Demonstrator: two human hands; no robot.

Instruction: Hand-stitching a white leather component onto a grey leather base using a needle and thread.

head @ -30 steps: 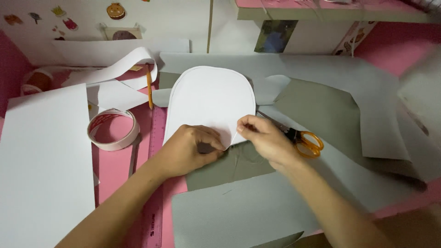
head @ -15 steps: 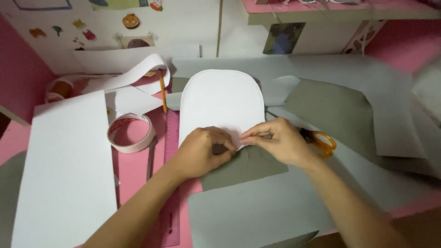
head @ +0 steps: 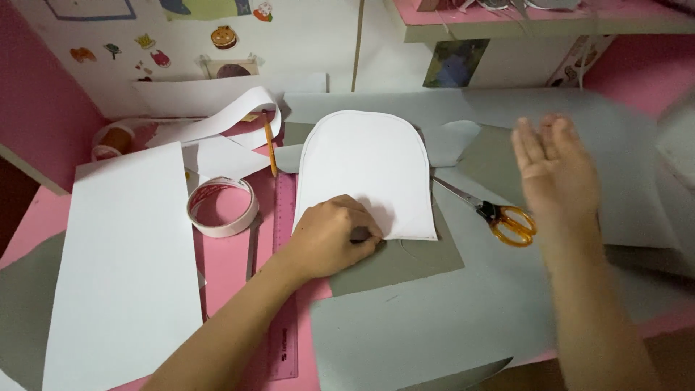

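Centrally: left hand (head: 329,235) pinching the bottom edge of an arch-shaped white paper cutout (head: 365,170) on grey card (head: 405,257); right hand (head: 554,170) lifted, open, empty, blurred. Orange-handled scissors (head: 499,216) just beside; tape roll (head: 222,205), pink ruler (head: 284,289) leftward.

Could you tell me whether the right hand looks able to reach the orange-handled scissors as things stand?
Probably yes: the right hand is raised, open and empty, just right of the scissors, which lie uncovered on the grey card.
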